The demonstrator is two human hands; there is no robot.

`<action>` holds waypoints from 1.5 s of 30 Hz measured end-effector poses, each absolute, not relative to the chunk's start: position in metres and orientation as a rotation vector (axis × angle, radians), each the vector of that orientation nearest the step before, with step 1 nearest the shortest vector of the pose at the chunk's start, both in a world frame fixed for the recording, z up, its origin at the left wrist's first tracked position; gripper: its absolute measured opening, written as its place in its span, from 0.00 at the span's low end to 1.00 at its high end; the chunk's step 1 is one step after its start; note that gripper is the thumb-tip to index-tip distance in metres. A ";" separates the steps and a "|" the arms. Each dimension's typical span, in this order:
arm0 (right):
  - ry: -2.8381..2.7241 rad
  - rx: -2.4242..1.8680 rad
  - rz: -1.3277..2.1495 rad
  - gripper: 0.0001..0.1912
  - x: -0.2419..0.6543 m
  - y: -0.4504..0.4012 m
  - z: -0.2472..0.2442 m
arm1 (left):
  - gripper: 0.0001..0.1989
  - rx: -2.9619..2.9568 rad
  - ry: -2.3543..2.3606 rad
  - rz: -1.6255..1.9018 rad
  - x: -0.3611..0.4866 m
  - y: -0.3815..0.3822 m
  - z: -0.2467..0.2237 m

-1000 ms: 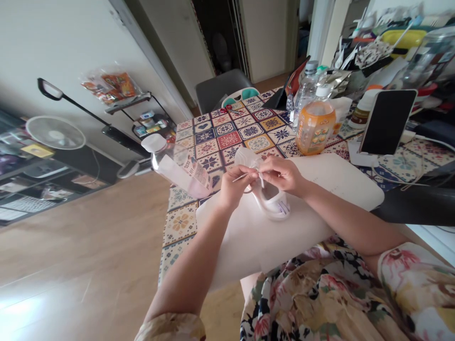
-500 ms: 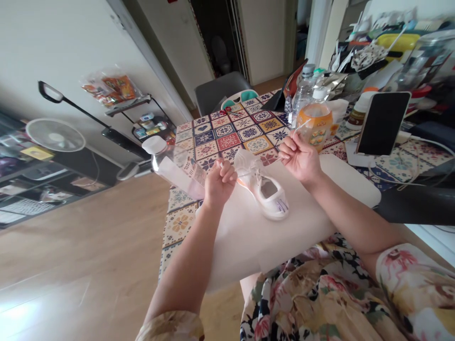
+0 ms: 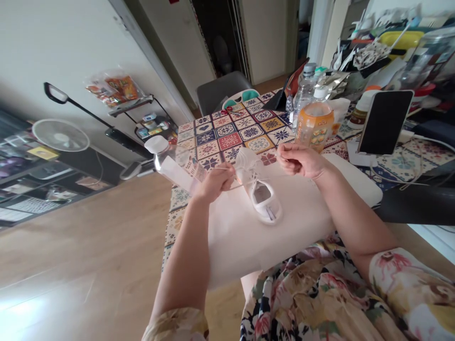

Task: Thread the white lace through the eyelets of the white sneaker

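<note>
A white shoe (image 3: 265, 203) lies on a white mat (image 3: 241, 246), its heel toward me and its toe pointing away. Thin white laces (image 3: 254, 180) stretch from its upper out to both sides. At the shoe's left, my left hand (image 3: 217, 182) is closed on a lace. My right hand (image 3: 300, 161), to the right and a little higher, pinches a lace between thumb and fingers. The shoe rests on the mat between my two hands, touching neither palm. Its front part looks slightly blurred.
A large clear bottle with a white cap (image 3: 157, 145) leans beside my left hand. Behind my right hand stand an orange-labelled bottle (image 3: 314, 124) and a clear bottle (image 3: 305, 87). A phone (image 3: 386, 122) stands upright at the right. Red scissors (image 3: 230, 111) lie farther back on the patterned tablecloth.
The shoe's heel has shifted slightly left. My left hand has moved a little left and turned palm-down; my right hand has turned and lowered slightly. Both still hold laces.
</note>
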State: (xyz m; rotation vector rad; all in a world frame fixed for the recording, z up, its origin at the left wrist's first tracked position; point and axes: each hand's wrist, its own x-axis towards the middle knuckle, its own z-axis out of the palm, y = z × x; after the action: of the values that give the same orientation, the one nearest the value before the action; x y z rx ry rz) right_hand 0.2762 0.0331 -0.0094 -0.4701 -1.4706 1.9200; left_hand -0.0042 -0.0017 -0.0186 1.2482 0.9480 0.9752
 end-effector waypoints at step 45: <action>-1.489 -0.557 1.524 0.12 0.227 0.021 -0.039 | 0.10 1.407 0.701 1.226 0.046 -0.013 -0.030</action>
State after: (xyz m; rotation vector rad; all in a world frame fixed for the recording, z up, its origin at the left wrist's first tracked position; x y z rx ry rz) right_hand 0.2275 0.0207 -0.0390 -0.5572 -1.4887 1.5238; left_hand 0.0464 -0.0126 -0.0303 1.4074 0.7010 1.2263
